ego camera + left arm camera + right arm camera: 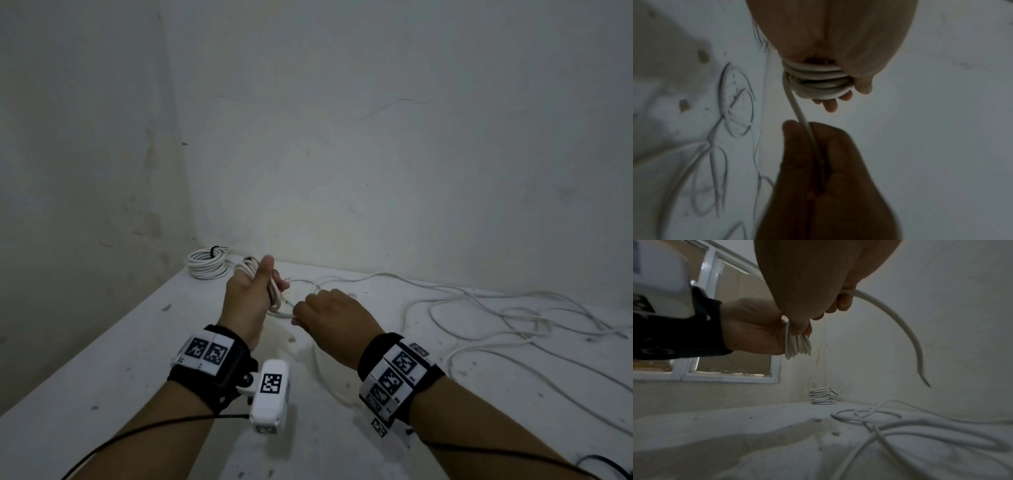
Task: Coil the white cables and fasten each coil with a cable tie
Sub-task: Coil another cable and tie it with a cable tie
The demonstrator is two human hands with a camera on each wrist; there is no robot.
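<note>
A partly wound coil [274,291] of white cable is held above the worktop [113,370] in the grip of the left hand [251,296], with the thumb raised and the turns wrapped round the fingers [831,105]. From this coil a single strand [797,110] is led to the right hand [337,323], whose grip is closed round it just beside the left hand; a free end [906,331] is seen curving away from the fist in the right wrist view. A finished coil [207,263], bound with a black cable tie [216,251], is set at the far left corner of the worktop against the wall [376,137]. Loose white cables [496,315] are spread in loops over the right side of the worktop. Marker-printed black bands [397,377] are worn on both wrists.
</note>
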